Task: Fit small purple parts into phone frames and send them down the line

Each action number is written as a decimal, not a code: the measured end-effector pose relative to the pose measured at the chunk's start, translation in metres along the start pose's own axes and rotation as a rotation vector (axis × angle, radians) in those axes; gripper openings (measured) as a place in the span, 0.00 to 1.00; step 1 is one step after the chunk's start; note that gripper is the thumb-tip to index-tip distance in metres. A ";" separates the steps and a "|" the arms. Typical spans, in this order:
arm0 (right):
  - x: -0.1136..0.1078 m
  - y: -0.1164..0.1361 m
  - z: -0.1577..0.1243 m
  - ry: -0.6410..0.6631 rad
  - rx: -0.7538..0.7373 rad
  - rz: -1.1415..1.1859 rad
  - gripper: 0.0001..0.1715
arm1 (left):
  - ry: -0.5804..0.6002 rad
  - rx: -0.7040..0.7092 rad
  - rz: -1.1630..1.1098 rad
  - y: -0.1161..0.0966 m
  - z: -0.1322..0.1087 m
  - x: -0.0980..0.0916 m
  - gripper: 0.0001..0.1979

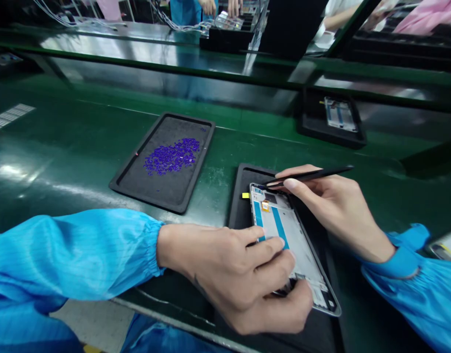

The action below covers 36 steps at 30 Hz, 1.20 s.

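Observation:
A silver phone frame [302, 250] with two blue strips [278, 226] and a yellow tab [245, 195] at its far left edge lies at a slant over a black tray [243, 177]. My left hand [240, 279] is bent over the near left part of the frame, its fingertips on the frame's face and its thumb by the lower end. In my right hand [335, 206] is a pair of black tweezers [317, 173], pinched between thumb and fingers. Their tips reach the far end of the frame; whether anything is between them is too small to tell.
Left of the frame, a shallow black tray [144, 190] bears a heap of tiny purple pieces [173, 156]. Another black tray [309, 126] with a similar phone frame [341, 115] stands at the back right. A raised shelf [137, 41] crosses behind; a co-worker's hands [234, 7] show beyond it.

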State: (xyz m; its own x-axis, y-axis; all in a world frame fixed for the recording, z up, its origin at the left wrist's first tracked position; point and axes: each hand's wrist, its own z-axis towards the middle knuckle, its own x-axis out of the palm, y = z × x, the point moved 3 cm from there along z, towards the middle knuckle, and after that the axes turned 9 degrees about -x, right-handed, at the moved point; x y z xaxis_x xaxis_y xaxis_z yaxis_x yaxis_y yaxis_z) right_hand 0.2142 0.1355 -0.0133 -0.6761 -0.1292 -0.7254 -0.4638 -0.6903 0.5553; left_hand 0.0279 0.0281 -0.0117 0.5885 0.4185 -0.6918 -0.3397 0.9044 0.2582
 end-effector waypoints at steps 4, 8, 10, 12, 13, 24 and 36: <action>0.000 0.001 0.000 -0.001 -0.011 -0.021 0.16 | 0.009 0.007 0.009 0.000 0.000 -0.001 0.15; 0.002 0.002 0.000 0.009 0.004 -0.026 0.16 | 0.006 0.000 -0.002 0.000 0.000 -0.001 0.15; 0.003 0.003 0.000 0.022 0.007 -0.035 0.16 | 0.005 0.001 -0.005 0.000 0.000 -0.001 0.15; 0.004 0.004 -0.001 0.024 0.007 -0.047 0.16 | 0.007 -0.001 -0.007 0.000 0.000 -0.001 0.15; 0.004 0.005 -0.001 0.024 0.004 -0.050 0.16 | 0.007 -0.003 -0.007 0.000 0.000 -0.001 0.15; 0.001 0.000 -0.001 -0.003 0.002 0.013 0.16 | 0.010 -0.004 0.001 0.002 0.001 -0.002 0.15; 0.002 -0.005 0.000 -0.013 0.070 0.074 0.15 | 0.009 0.008 0.001 0.001 0.001 -0.001 0.15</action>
State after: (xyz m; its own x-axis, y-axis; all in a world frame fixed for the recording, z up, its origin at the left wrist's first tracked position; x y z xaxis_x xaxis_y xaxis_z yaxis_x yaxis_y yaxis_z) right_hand 0.2150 0.1387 -0.0172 -0.7171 -0.1690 -0.6762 -0.4508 -0.6275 0.6349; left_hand 0.0275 0.0291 -0.0106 0.5816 0.4183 -0.6977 -0.3342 0.9048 0.2640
